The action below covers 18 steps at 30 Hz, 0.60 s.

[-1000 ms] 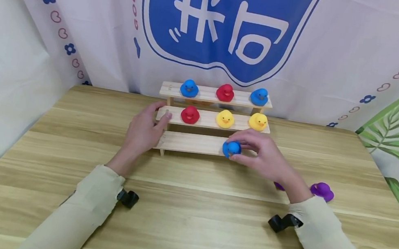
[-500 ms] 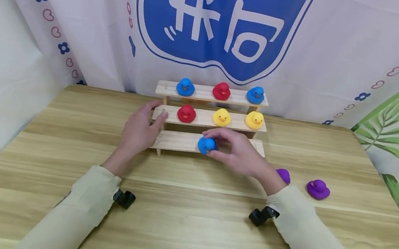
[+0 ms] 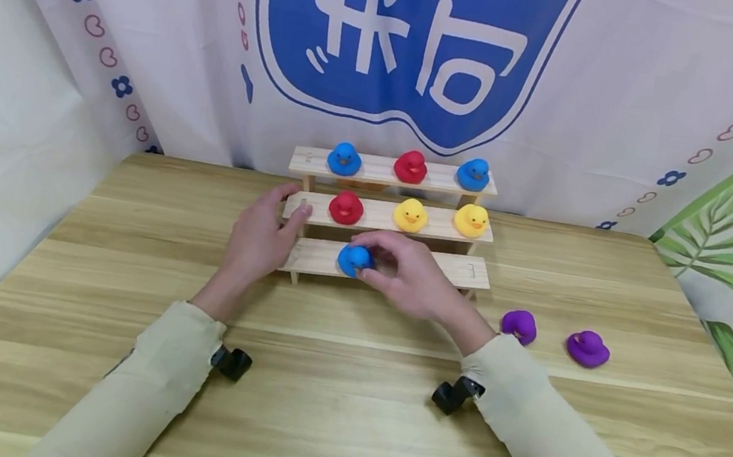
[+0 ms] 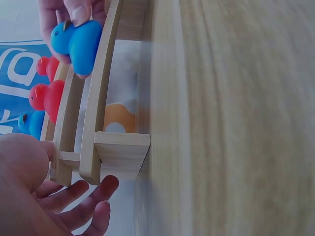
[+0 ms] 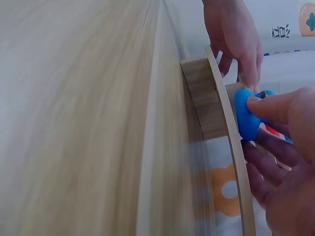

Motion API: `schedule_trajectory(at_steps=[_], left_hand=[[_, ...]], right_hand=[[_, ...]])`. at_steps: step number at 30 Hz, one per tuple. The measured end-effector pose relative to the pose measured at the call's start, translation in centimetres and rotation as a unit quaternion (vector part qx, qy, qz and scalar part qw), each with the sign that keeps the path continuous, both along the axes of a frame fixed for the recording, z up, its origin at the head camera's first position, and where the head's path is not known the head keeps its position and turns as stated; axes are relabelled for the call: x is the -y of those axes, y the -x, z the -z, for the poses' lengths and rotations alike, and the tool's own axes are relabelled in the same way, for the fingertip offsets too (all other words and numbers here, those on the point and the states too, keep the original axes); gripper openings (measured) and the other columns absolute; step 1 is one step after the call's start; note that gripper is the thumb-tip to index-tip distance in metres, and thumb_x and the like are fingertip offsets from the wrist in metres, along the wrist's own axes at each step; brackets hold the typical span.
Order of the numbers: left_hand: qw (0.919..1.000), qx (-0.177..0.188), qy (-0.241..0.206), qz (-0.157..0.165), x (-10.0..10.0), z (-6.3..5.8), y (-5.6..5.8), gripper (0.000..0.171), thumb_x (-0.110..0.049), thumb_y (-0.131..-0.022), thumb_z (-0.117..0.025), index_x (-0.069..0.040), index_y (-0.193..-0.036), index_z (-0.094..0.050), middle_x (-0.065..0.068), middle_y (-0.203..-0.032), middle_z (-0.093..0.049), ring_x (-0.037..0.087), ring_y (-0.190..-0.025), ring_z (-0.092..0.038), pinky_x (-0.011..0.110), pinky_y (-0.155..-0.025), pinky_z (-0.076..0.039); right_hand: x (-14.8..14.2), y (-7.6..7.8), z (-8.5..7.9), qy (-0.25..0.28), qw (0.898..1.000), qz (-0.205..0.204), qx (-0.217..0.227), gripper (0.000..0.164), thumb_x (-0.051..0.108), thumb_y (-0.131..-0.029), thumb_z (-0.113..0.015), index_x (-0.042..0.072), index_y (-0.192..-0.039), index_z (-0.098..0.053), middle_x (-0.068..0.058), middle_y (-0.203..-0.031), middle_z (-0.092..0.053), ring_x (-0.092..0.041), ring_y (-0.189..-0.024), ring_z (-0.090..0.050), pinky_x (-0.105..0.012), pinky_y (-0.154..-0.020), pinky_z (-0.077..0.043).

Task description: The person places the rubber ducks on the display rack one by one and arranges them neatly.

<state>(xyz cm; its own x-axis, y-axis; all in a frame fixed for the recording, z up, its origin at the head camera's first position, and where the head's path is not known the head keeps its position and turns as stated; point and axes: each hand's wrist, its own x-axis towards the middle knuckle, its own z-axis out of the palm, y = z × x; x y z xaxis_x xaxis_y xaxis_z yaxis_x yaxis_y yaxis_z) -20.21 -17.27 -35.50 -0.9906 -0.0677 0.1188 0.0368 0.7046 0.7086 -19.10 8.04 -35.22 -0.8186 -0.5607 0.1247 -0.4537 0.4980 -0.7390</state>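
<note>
A three-tier wooden shelf (image 3: 322,257) stands at the back of the table. My right hand (image 3: 412,275) pinches a blue rubber duck (image 3: 354,260) between thumb and fingers at the bottom tier, left of its middle. In the left wrist view, this blue duck (image 4: 84,46) is right at the bottom board; whether it bears on the board I cannot tell. My left hand (image 3: 261,235) holds the shelf's left end, its thumb on the middle board and the other fingers spread past the board ends. Both hands also show in the right wrist view, the left hand (image 5: 236,34) behind the duck.
The top tier bears a blue duck (image 3: 344,160), a red duck (image 3: 410,166) and another blue duck (image 3: 473,174). On the middle tier are a red duck (image 3: 345,208) and two yellow ducks (image 3: 410,215). Two purple ducks (image 3: 587,349) lie right of the shelf. A printed curtain (image 3: 625,100) hangs behind.
My right hand has carried the blue duck leftward along the bottom tier, from near its right part to left of its middle. The left hand has stayed on the shelf's end.
</note>
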Motion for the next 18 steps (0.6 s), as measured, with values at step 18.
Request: schedule_trajectory(at_steps=[18], left_hand=[[1.0,-0.001,-0.003,0.001,0.0,-0.1,-0.1,0.06,-0.046,-0.11,-0.053,-0.013,-0.16,-0.045,0.016,-0.162,-0.051,0.036,-0.111,-0.063,0.059,-0.11,-0.051]], right_hand=[[1.6,0.0,-0.1,-0.029,0.999,0.026,0.012,0.04,0.016,-0.101,-0.074,0.017,-0.14,-0.066,-0.003,-0.144,-0.066,-0.025,-0.132,-0.062,-0.044,-0.118,-0.05]])
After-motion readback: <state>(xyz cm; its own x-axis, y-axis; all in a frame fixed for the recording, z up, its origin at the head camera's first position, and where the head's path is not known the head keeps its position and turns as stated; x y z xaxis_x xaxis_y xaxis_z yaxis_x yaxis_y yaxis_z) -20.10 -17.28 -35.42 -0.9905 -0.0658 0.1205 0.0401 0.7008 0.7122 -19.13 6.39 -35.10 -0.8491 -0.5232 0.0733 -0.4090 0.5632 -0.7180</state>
